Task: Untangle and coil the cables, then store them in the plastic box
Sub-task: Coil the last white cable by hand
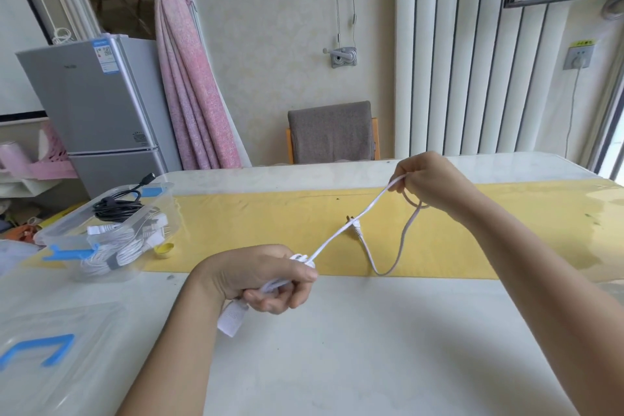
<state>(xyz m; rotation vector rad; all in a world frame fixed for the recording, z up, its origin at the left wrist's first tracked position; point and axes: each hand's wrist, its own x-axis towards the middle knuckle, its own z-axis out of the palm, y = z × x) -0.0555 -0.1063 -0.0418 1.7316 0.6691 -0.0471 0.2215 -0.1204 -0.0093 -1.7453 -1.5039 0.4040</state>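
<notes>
My left hand (266, 275) is curled tight round a small bundle of white loops, the coiled part of the white cable (341, 231), held just above the pale table (337, 348). A white block (231, 319) on the cable's end hangs below my wrist; it has faint grey print on its face that I cannot read. From that fist one strand runs taut, up and to the right, to my right hand (430, 184), which pinches it between thumb and curled fingers over the yellow runner (270, 213). Below my right hand the rest of the cable drops in a slack loop to the runner's near edge and comes back up to its two-pin plug (355, 226), which lies on the runner under the taut strand. The plastic box (67, 235) sits open on the table to my left, its blue latch (69, 253) facing me. Inside it lie a coiled black cable (116, 204) and a bundle of white cables (114, 252). A small yellow cap (164, 250) lies just beside the box. The clear lid (84, 331) with a blue clip rests at my near left. The silver fridge (101, 105) beyond carries a blue-edged sticker (105, 56), and the wall socket (579, 57) has a yellow label above it; both are too small to read.
</notes>
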